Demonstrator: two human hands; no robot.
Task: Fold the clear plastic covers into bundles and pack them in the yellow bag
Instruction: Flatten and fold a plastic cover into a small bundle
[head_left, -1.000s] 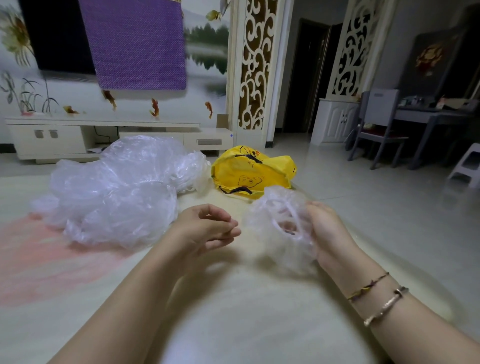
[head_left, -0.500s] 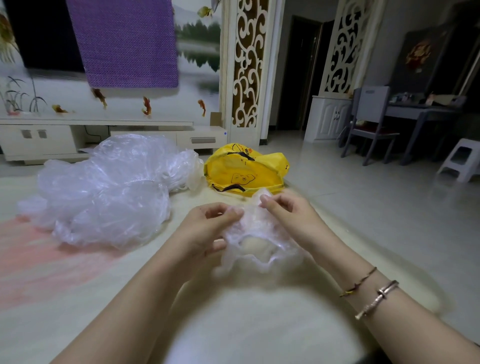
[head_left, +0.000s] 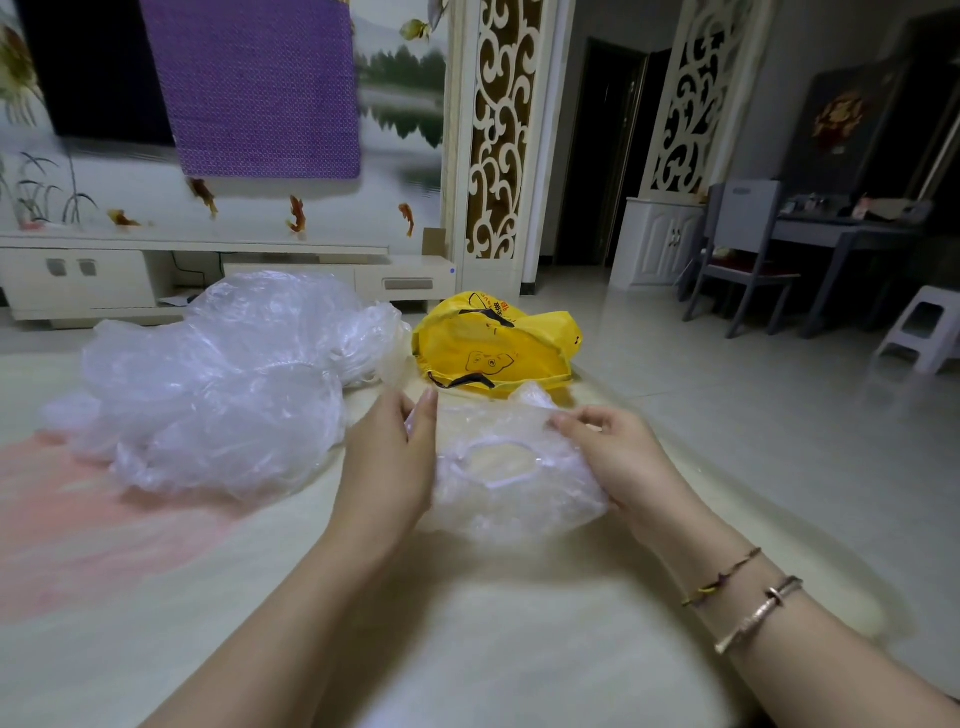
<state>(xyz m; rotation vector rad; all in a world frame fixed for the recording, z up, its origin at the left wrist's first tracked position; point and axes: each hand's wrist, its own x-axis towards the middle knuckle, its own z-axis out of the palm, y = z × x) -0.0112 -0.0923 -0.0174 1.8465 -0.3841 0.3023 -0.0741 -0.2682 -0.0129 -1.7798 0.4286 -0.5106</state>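
A clear plastic cover (head_left: 511, 478) with an elastic-rimmed opening is stretched between both hands just above the pale surface. My left hand (head_left: 392, 462) grips its left edge, fingers pointing up and the thumb side hidden behind the plastic. My right hand (head_left: 618, 457) pinches its upper right edge. The yellow bag (head_left: 493, 345) with black handles lies open beyond the hands. A big heap of clear plastic covers (head_left: 218, 384) lies to the left of the bag.
The pale surface (head_left: 467, 623) has a pink patch (head_left: 78, 525) at the left. A low white cabinet (head_left: 208, 275) runs along the far wall. On the right stand a grey chair (head_left: 737, 260), a desk (head_left: 852, 234) and a white stool (head_left: 924, 327) on the tiled floor.
My left hand, empty a second ago, has taken hold of the cover. Both hands have pulled apart and spread the cover wide, showing its round opening.
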